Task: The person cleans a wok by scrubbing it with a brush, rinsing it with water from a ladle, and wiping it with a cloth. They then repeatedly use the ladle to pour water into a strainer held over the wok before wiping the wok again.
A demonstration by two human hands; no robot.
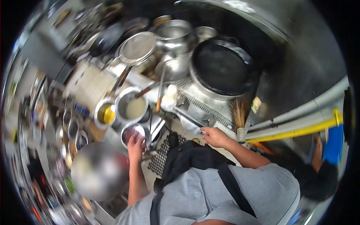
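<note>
Mid-reach at the wok station: left hand point(135, 144) fingers curled on the rim of the small bowl point(132, 132) at frame centre-left, right hand point(214, 135) clenched on the ladle handle point(186, 119) at centre; next move likely needs a steady scoop toward the wok point(221, 67) upper centre.

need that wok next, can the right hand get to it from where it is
Probably yes: the right hand rests at the stove's front edge, and the black wok sits just beyond it, uncovered, with only the low grate between.
</note>
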